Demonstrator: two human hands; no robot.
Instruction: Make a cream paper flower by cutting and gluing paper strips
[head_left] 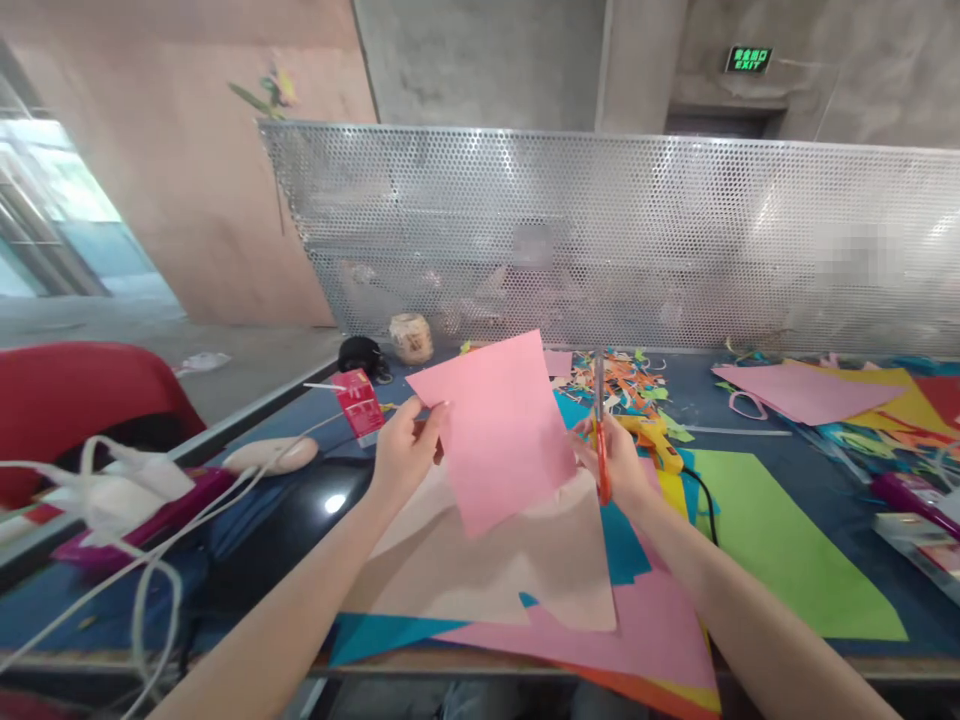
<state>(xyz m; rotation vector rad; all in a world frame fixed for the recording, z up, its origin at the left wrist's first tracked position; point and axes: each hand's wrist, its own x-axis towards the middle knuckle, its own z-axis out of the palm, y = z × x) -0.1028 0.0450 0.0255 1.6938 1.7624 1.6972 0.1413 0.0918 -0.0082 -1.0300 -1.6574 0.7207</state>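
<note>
A pink sheet of paper (506, 430) is held up, tilted, in front of me. My left hand (405, 445) pinches its left edge between thumb and fingers. In my right hand (622, 460) are scissors (602, 450) with orange handles, their blades pointing up. The fingertips of that hand are at the paper's right edge; whether they grip it too I cannot tell. Below lies a pale sheet (487, 580) over more pink paper (645, 630) and blue paper. A yellow glue gun (651, 436) with a black cord rests just past my right hand.
Paper scraps (619, 385) lie along the perforated metal divider (480, 230). Green paper (787, 540) is at right, another pink sheet (806, 392) farther back. On the left are a red drink carton (360, 405) with a straw, white cables (161, 590) and a red chair (97, 400).
</note>
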